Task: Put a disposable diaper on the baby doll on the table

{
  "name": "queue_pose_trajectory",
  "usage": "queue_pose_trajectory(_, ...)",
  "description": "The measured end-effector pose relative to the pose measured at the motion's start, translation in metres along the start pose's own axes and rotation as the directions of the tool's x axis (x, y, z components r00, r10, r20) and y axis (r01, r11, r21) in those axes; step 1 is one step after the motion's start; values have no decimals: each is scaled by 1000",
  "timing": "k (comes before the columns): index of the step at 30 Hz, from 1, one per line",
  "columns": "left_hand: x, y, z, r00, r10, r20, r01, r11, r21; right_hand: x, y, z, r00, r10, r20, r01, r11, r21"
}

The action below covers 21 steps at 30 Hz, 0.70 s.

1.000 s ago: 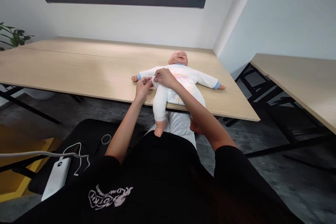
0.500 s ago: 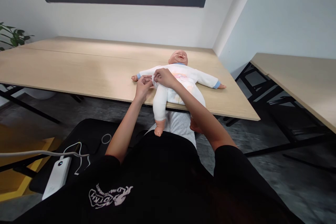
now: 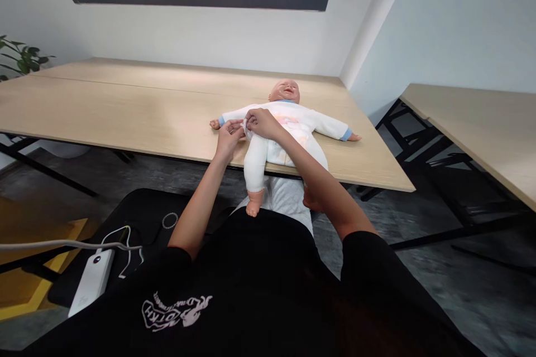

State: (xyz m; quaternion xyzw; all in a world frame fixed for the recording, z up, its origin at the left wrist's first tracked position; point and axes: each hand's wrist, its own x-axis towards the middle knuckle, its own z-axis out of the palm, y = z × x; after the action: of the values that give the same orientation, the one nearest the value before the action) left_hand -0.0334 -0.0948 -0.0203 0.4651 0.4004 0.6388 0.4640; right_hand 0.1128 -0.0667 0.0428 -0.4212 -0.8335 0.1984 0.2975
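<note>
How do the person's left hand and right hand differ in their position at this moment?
The left hand is beside the doll, over the table; the right hand is above the doll's body. The left forearm is clear of the doll, while the right forearm crosses over its leg. Both hands are bare and at the white material by the doll's hip.

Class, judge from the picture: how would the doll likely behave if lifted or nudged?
The doll may flop at the hips, since its legs droop over the table edge. Its head, smooth and shiny, looks firm. Lying face up, arms spread, it seems unlikely to roll.
</note>
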Motion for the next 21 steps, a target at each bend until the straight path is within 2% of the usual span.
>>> queue_pose_trajectory(7,1,2,3,991,-42,-129,41,999,-11,-1,-3,-2,1000,2,-1,-2,999,-42)
queue_pose_trajectory(13,-1,1,2,998,-10,-56,13,999,53,-2,-3,0,1000,9,-26,-11,996,-84)
queue_pose_trajectory(16,-1,0,3,996,-7,-93,10,999,39,-7,-4,0,987,18,-160,-56,969,-240)
queue_pose_trajectory(18,-1,-1,5,991,-8,-134,11,1000,24,-10,-6,-1,973,37,-228,-127,910,-394)
queue_pose_trajectory(21,-2,0,7,987,-8,-162,12,1000,20,-6,-14,-4,974,76,-212,-187,797,-574)
